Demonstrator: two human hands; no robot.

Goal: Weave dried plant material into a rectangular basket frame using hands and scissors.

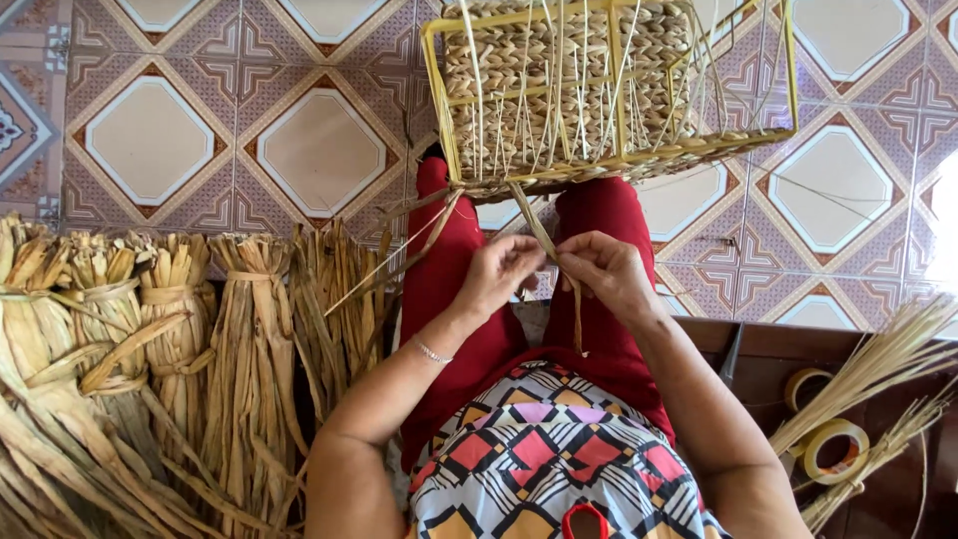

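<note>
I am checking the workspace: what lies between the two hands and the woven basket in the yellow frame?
In the head view, only the flat dried strand spans it, from the left hand and right hand up to the woven basket, over red trousers.

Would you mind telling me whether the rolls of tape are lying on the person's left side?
No, the rolls of tape lie at the person's right, beside the loose pale stalks.

Even, soft daylight; bright overall. Blown-out glare at the right edge on the floor tiles (938,230). Shadows faint and short. Focus sharp centrally; wide-angle bending at the borders. Lower right corner dimmer.
</note>
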